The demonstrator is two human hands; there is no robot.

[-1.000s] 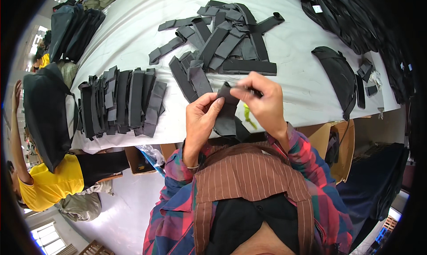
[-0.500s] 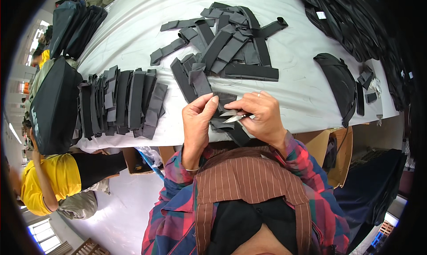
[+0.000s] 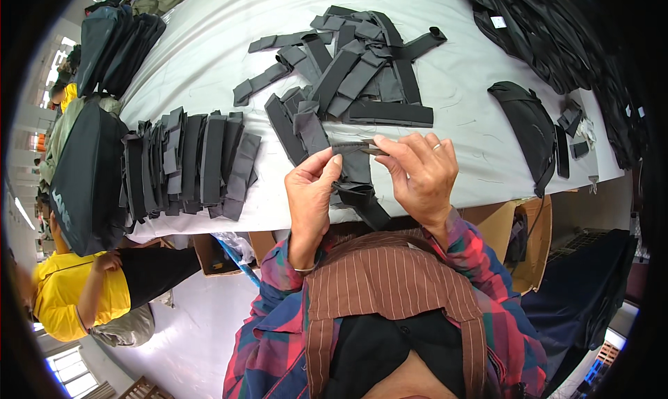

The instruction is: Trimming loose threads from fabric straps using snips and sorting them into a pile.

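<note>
My left hand (image 3: 310, 190) pinches the edge of a dark grey fabric strip (image 3: 358, 166) between thumb and forefinger, above the near edge of the table. The strip's lower end hangs down toward my apron. My right hand (image 3: 422, 171) is closed on small metal thread snips (image 3: 370, 146), their tips at the strip's upper edge. Fingers hide most of the snips, so whether the blades are apart cannot be made out. Just beyond my hands lies a loose pile of similar dark strips (image 3: 369, 72). More strips stand in a packed row (image 3: 189, 164) to my left.
A white-covered table (image 3: 459, 148) spreads before me. At its right lie a black curved fabric piece (image 3: 522, 124) and heaped black material (image 3: 536, 37). A black bag (image 3: 83, 176) stands at the left edge, near a person in yellow (image 3: 80, 294). Cardboard boxes (image 3: 532, 246) sit below.
My right hand has lifted slightly and turned, bringing the snips up to the strip's top edge. The strip is now more spread out between my hands. The person in yellow has shifted an arm.
</note>
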